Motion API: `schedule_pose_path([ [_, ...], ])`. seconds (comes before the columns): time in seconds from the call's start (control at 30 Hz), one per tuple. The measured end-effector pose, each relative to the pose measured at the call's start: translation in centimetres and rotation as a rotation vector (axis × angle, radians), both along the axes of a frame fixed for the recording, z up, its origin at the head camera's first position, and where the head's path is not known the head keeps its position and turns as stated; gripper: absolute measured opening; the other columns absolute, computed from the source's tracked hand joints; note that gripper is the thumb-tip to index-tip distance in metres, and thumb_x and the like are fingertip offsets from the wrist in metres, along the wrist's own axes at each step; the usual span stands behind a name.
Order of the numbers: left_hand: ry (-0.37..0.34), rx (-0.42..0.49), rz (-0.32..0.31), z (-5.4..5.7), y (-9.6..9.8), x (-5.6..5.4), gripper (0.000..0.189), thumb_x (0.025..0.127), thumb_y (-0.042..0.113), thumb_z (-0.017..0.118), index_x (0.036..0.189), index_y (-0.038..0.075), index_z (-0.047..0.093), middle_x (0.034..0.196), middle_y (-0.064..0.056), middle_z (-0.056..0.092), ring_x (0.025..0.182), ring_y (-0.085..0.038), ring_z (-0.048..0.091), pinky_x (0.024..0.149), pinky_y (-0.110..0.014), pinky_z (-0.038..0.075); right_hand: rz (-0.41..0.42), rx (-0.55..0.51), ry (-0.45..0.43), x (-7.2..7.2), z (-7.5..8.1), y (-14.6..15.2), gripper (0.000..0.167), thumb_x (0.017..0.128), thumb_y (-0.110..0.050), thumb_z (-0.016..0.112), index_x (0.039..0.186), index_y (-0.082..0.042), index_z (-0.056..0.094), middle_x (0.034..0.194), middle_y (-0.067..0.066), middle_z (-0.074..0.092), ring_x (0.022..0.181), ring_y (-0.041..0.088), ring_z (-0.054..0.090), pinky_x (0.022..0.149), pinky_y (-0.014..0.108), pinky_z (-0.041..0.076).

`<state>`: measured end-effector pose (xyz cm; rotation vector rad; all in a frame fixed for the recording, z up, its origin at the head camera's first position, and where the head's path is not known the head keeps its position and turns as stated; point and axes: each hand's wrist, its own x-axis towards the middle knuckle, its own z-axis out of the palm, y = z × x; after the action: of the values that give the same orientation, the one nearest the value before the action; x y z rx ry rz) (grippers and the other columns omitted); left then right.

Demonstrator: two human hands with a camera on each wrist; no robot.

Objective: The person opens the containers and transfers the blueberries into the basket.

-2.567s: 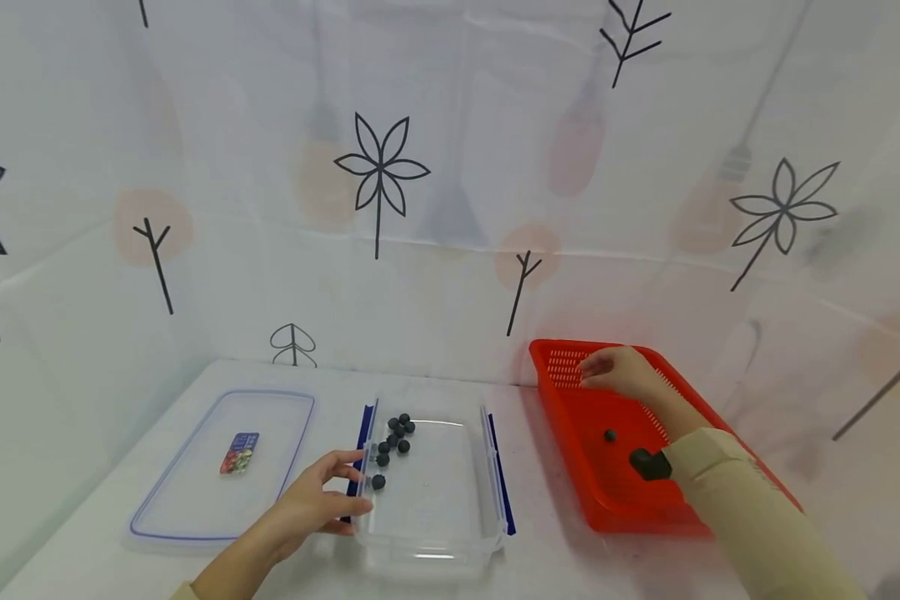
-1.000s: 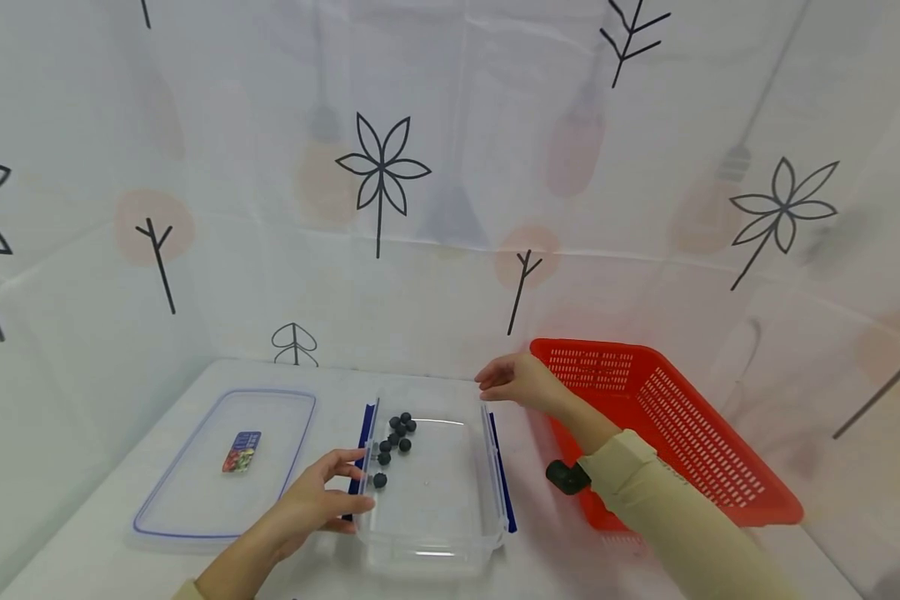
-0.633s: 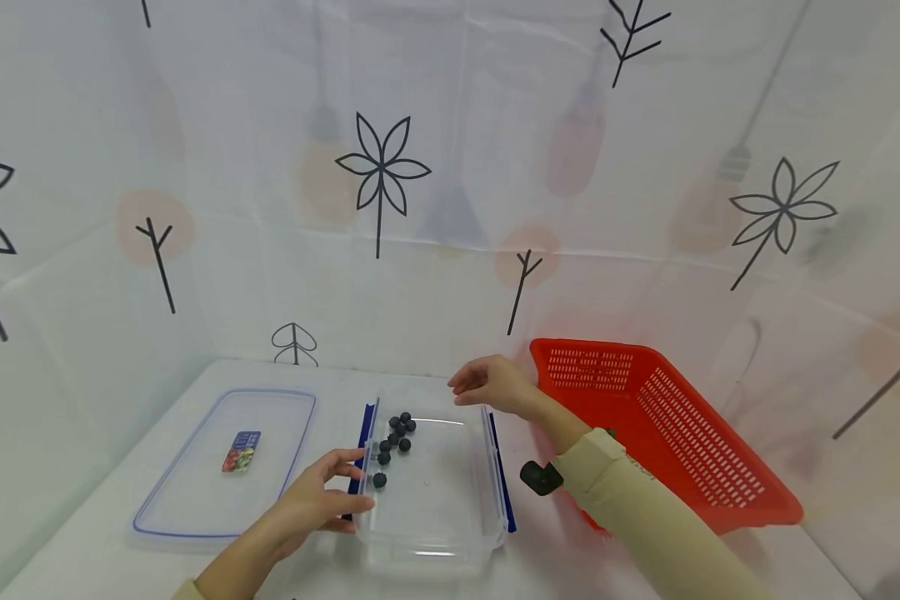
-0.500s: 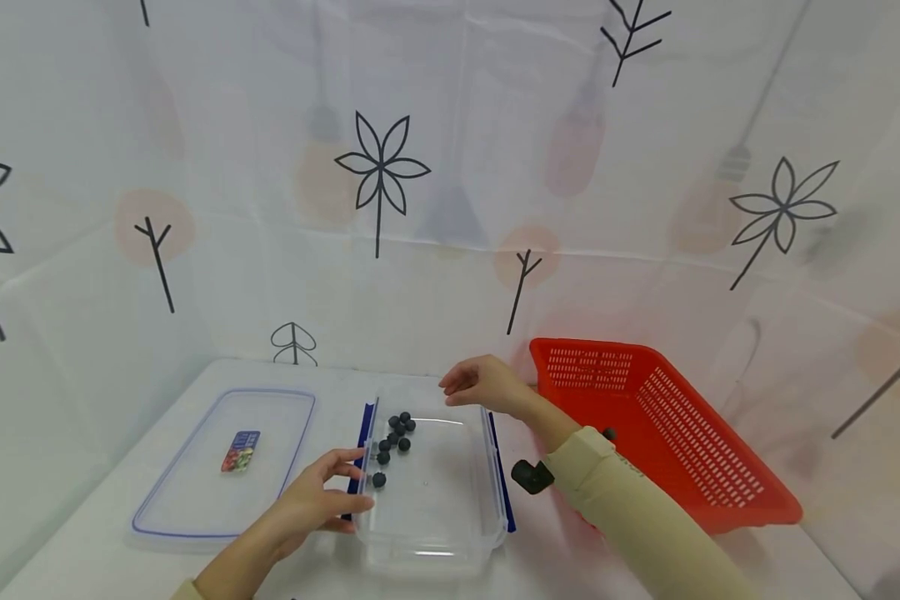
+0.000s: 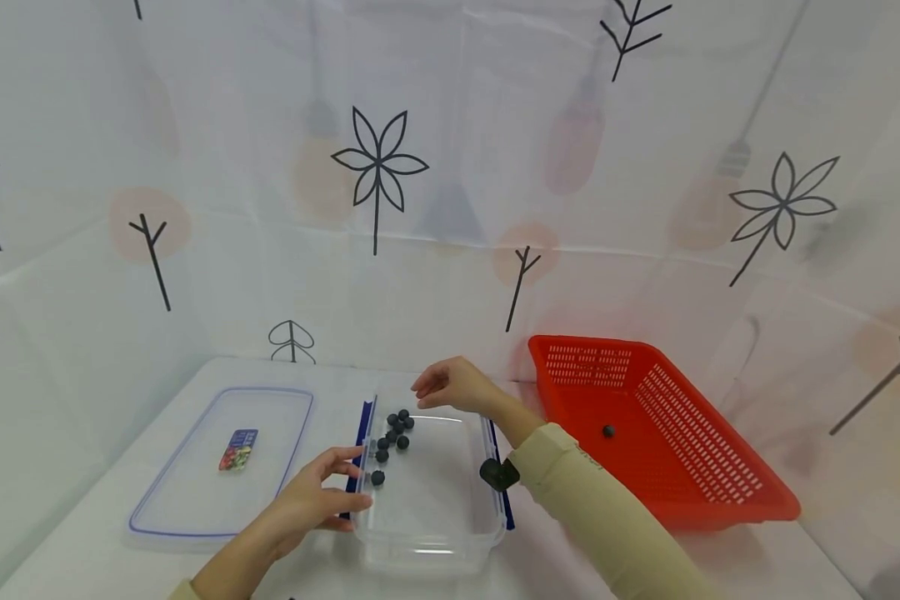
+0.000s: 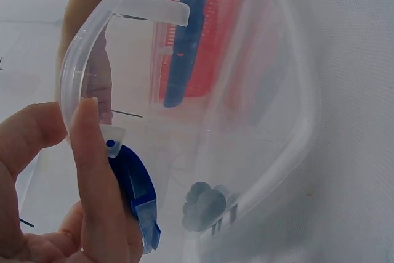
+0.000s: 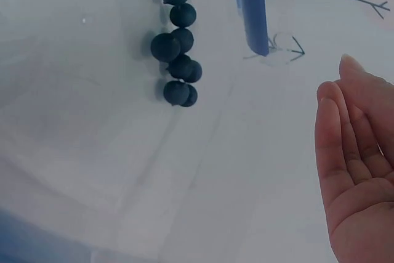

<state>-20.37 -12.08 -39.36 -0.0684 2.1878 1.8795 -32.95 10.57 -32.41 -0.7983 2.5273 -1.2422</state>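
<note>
A clear plastic storage container (image 5: 427, 542) with blue side latches stands at the middle front of the table. My left hand (image 5: 322, 498) grips its left wall, the rim between thumb and fingers; the left wrist view shows a blue latch (image 6: 138, 192) hanging beside the fingers. Several blueberries (image 5: 392, 437) lie along the container's left side. My right hand (image 5: 450, 383) hovers over the container's far end, fingertips and thumb drawn together. In the right wrist view, the hand (image 7: 363, 170) is beside the row of blueberries (image 7: 178, 41); I cannot tell whether a berry is between its fingertips.
On the right stands a red perforated basket (image 5: 667, 458) with a single blueberry (image 5: 608, 432) in it. A clear lid (image 5: 187, 500) with a blue seal and a colourful label (image 5: 238, 450) lies on the left. A patterned curtain (image 5: 450, 167) hangs behind the table.
My right hand has moved left from over the red basket to above the container's far end. My left hand has stayed at the container's left wall.
</note>
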Motion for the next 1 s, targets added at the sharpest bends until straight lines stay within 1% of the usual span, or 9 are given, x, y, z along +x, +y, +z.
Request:
schedule_pose_path([
  [0.27,-0.005,0.007,-0.018,0.1,0.0,-0.1,0.071,0.075,0.009,0.077,0.135,0.006,0.040,0.119,-0.016,0.045,0.075,-0.022,0.057,0.064,-0.037,0.056,-0.005,-0.026,-0.044,-1.0,-1.6,-1.6,0.016,0.079,0.000,0.072,0.094,-0.001,0.069,0.084,0.004,0.066,0.078,0.015,0.061,0.074,0.025,0.054],
  [0.43,-0.006,0.018,-0.015,0.1,-0.2,0.0,0.070,0.075,0.008,0.077,0.135,0.005,0.040,0.119,-0.016,0.045,0.075,-0.022,0.056,0.064,-0.037,0.056,0.008,-0.006,-0.071,-1.4,-2.5,-2.5,0.016,0.078,0.001,0.072,0.093,-0.001,0.069,0.083,0.004,0.065,0.076,0.015,0.061,0.073,0.025,0.054],
  [0.7,0.004,0.030,-0.018,-0.1,-0.3,-0.1,0.070,0.075,0.007,0.076,0.136,0.005,0.040,0.119,-0.016,0.045,0.073,-0.022,0.056,0.063,-0.037,0.056,0.055,0.097,-0.087,-2.2,-4.3,-3.3,0.022,0.077,0.002,0.073,0.098,0.003,0.068,0.080,0.001,0.065,0.074,0.013,0.061,0.074,0.025,0.052],
  [0.8,0.007,0.029,-0.024,-0.1,-0.4,-0.1,0.071,0.076,0.007,0.076,0.136,0.005,0.040,0.119,-0.016,0.045,0.074,-0.022,0.056,0.063,-0.038,0.056,0.045,0.156,-0.105,-2.4,-5.0,-3.3,0.019,0.076,0.002,0.074,0.094,-0.001,0.070,0.079,-0.001,0.065,0.074,0.012,0.060,0.074,0.025,0.051],
  [0.9,0.003,0.031,-0.025,-0.1,-0.3,0.0,0.071,0.075,0.007,0.076,0.136,0.005,0.039,0.120,-0.016,0.045,0.073,-0.022,0.056,0.063,-0.038,0.056,0.040,0.228,-0.095,-2.7,-5.6,-3.3,0.017,0.074,0.002,0.075,0.089,-0.006,0.071,0.078,-0.002,0.065,0.073,0.011,0.059,0.073,0.024,0.050],
  [1.0,0.003,0.032,-0.021,-0.1,-0.2,-0.1,0.071,0.075,0.006,0.076,0.136,0.006,0.040,0.119,-0.015,0.045,0.073,-0.022,0.056,0.063,-0.037,0.056,0.035,0.294,-0.081,-2.8,-5.8,-3.3,0.018,0.073,0.003,0.075,0.088,-0.007,0.071,0.078,-0.003,0.064,0.073,0.009,0.058,0.072,0.023,0.050],
])
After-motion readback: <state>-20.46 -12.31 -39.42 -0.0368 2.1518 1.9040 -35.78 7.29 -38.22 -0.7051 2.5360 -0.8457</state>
